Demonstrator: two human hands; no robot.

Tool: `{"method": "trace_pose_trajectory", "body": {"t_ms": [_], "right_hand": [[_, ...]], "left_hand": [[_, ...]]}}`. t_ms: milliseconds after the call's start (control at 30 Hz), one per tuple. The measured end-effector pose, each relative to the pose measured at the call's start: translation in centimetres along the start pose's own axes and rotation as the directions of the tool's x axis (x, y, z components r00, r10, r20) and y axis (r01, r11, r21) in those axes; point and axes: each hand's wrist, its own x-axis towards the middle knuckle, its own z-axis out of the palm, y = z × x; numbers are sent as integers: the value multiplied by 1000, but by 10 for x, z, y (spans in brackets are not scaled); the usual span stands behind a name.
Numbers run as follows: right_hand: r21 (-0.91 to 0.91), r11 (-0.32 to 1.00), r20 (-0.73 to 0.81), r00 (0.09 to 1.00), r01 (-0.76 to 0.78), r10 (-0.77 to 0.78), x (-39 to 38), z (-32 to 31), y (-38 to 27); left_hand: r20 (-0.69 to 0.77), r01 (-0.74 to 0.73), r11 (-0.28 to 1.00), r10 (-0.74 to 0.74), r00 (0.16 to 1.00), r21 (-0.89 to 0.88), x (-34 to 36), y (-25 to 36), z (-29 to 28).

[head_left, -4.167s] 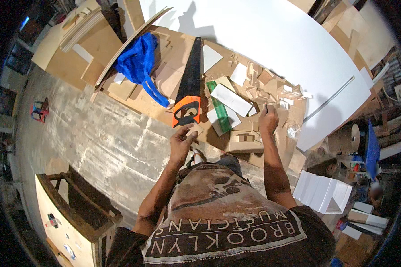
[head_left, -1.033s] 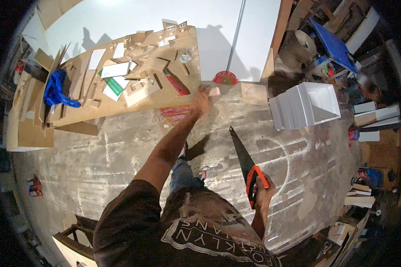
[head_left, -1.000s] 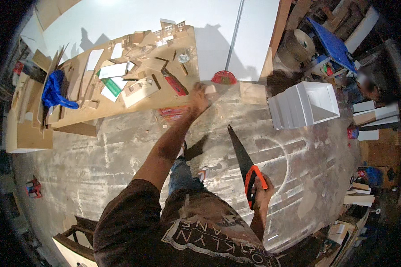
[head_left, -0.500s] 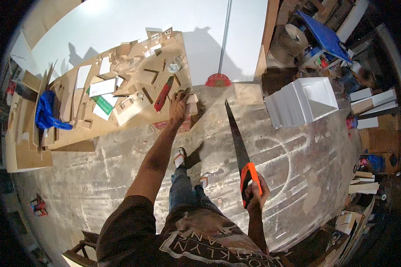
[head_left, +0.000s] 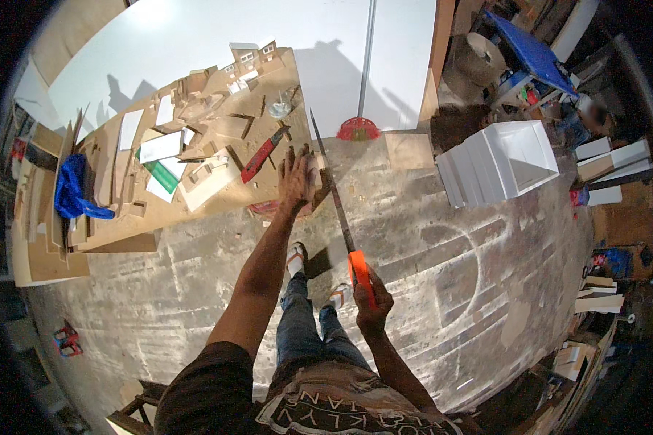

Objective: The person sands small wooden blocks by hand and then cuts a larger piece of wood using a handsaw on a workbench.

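My left hand (head_left: 294,180) lies with fingers spread at the near right corner of the wooden worktable (head_left: 123,225), pressing on or beside a small pale wood piece (head_left: 313,165). My right hand (head_left: 374,301) is closed on the orange handle of a handsaw (head_left: 358,267); its long dark blade (head_left: 334,185) points forward, edge-on, just right of the left hand and wood piece. A red-handled cutting tool (head_left: 257,161) lies left of my fingers among offcuts. Small house-shaped wooden pieces (head_left: 250,58) stand at the table's back.
A large white panel (head_left: 159,43) stands behind the table, with a red broom (head_left: 358,129) against it. Right are a white box (head_left: 497,163) and piled boards and blue sheet (head_left: 530,54). A blue bag (head_left: 76,192) sits left; my feet are on the concrete floor (head_left: 450,290).
My left hand has settled at the table corner, fingers forward. My right hand has brought the saw up and leftward, its tip now beside the left hand. Earlier, the saw lay on the table.
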Motion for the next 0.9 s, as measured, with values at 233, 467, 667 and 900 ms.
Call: {"method": "trace_pose_trajectory", "body": {"t_ms": [233,467,667,900], "right_hand": [[-56,995,51,996,81,-78,-2,3,10],[-163,986,17,999,34,-31,-23,9,34],[-150,989,51,998,-21,29,-32,13,46],[-103,994,-35,999,-37,33,-45,12,55]], "left_hand": [[1,-8,1000,8,1000,-17,-1,-10,17],[-10,-54,998,54,998,36,-1,-23,40],[-99,-4,995,14,995,103,0,-26,49],[10,122,992,-123,992,26,14,4,29]]}}
